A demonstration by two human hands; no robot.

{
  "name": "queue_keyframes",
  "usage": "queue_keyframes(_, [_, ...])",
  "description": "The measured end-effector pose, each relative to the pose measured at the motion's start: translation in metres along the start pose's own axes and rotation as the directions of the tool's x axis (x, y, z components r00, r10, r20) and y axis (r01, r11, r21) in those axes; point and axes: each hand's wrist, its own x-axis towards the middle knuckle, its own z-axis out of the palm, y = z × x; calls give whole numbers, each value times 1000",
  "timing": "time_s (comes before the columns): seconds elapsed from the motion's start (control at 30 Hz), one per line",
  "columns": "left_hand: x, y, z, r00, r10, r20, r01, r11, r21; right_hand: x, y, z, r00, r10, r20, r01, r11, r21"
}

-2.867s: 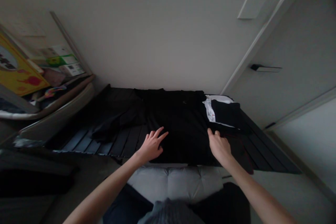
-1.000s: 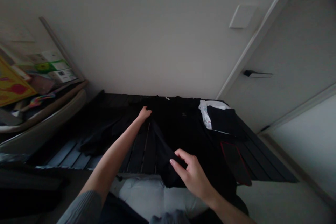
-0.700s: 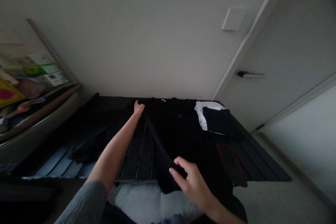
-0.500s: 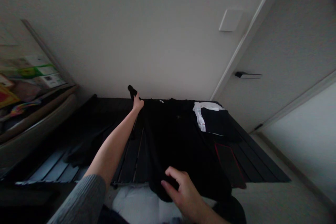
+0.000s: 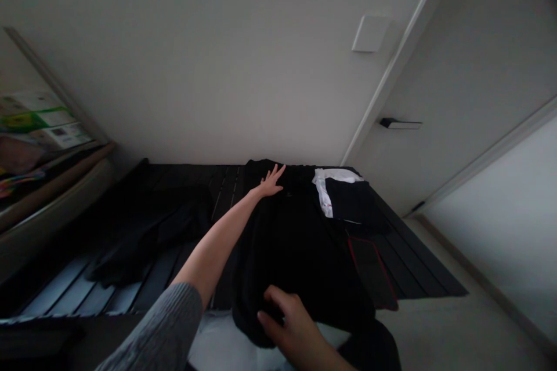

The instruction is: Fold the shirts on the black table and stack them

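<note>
At the left of the frame, a crumpled dark garment (image 5: pixel 148 232) lay on the dark slatted platform (image 5: pixel 78 295), well apart from the other clothes; in the upper middle, the left hand (image 5: pixel 270 182) no longer lifted the black strip of cloth that it held up in the earlier frame; its fingers (image 5: pixel 278 173) were now spread and open on the top edge of the long black garment (image 5: pixel 300 249). This garment had become narrower and lay in the middle of the platform, its lower end bunched near the front edge; the right hand (image 5: pixel 287 316) was on that end with curved fingers, but I cannot tell if they pinched the cloth; further right, a folded black-and-white garment (image 5: pixel 348 200) lay just above a red-edged dark flat thing (image 5: pixel 369 272).
</note>
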Motion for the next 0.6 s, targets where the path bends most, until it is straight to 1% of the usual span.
queue_keyframes(0.07, [-7, -1, 7, 1000, -10, -2, 10, 998, 62, 1, 3, 1, 1000, 14, -9, -14, 1000, 26])
queue_keyframes(0.13, [-15, -8, 11, 1000, -29, -4, 29, 990, 141, 0, 3, 2, 998, 58, 1, -58, 997, 41])
queue_keyframes(0.2, [-26, -19, 13, 996, -83, 41, 72, 973, 219, -2, 1, 4, 995, 94, 10, -95, 995, 25])
queue_keyframes(0.27, [-37, -32, 15, 983, -160, 90, 131, 954, 268, -6, 0, 7, 994, 102, 38, -99, 993, -57])
queue_keyframes(0.33, [-46, -45, 16, 969, -229, 94, 193, 937, 291, -10, 0, 12, 991, 93, 96, -75, 983, -170])
queue_keyframes(0.43, [-53, -60, 18, 946, -320, 49, 286, 897, 338, -13, 4, 18, 972, 153, 176, -94, 948, -303])
queue_keyframes(0.53, [-50, -69, 21, 910, -413, -33, 393, 835, 385, -13, 10, 20, 956, 218, 194, -135, 920, -369])
queue_keyframes(0.6, [-45, -73, 23, 884, -460, -83, 451, 794, 408, -13, 16, 18, 955, 227, 190, -138, 910, -391])
